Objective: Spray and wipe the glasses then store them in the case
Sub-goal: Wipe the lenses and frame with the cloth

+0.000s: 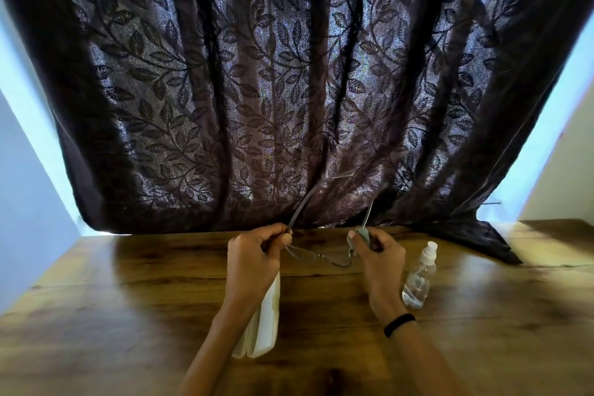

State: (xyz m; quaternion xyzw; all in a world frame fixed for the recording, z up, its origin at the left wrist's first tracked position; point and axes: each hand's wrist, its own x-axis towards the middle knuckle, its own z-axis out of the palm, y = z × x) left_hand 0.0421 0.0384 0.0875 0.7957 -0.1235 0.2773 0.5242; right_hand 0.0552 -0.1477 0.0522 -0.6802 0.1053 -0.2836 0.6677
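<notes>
Thin-framed glasses (324,255) hang in the air between my two hands, above the wooden table (160,299), with both temple arms pointing up and away. My left hand (254,259) pinches the left end of the frame. In my right hand (379,262) a small grey-green cloth (362,236) is pressed around the right lens. A white glasses case (265,318) lies on the table under my left forearm, partly hidden. To the right of my right hand stands a clear spray bottle (419,276) with a white nozzle, upright.
A dark leaf-patterned curtain (289,90) hangs just behind the table's far edge, and its corner drapes onto the table at the right (475,238). Light walls show on both sides. A black band (399,325) sits on my right wrist.
</notes>
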